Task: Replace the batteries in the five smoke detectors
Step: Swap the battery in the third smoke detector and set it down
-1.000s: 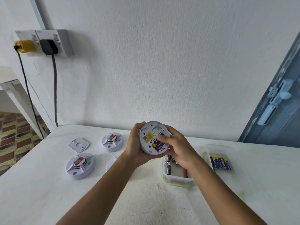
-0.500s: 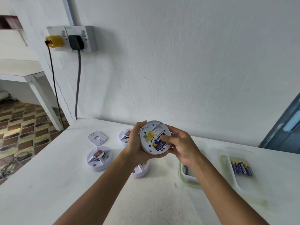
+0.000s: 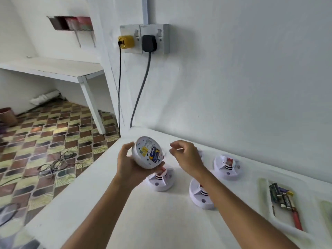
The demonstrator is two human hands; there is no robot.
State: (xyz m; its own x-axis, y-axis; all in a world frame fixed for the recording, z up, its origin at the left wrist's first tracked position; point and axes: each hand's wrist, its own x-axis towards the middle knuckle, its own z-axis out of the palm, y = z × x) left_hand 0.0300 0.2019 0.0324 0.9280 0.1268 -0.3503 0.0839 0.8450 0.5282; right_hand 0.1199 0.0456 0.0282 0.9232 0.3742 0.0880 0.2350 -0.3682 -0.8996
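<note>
My left hand (image 3: 128,165) grips a round white smoke detector (image 3: 148,155) above the table, its back turned toward me, with blue batteries showing in its compartment. To the right of it, my right hand (image 3: 186,156) hovers apart from the detector, fingers loosely curled and holding nothing. Three more white detectors stand on the white table (image 3: 143,221): one (image 3: 160,182) under my left hand, one (image 3: 201,194) partly behind my right forearm, one (image 3: 227,167) near the wall. A clear tray (image 3: 264,194) at right holds several batteries (image 3: 282,196) and a red-handled tool.
A wall socket (image 3: 145,39) with a yellow plug and a black plug hangs above the table's far left corner, cables dropping down. The table's left edge falls to a patterned tile floor with loose cables. A second clear tray edge (image 3: 325,209) shows at far right.
My right hand has come off the detector's battery compartment and moved right. The view swung left, so the detectors and trays now sit further right in the frame.
</note>
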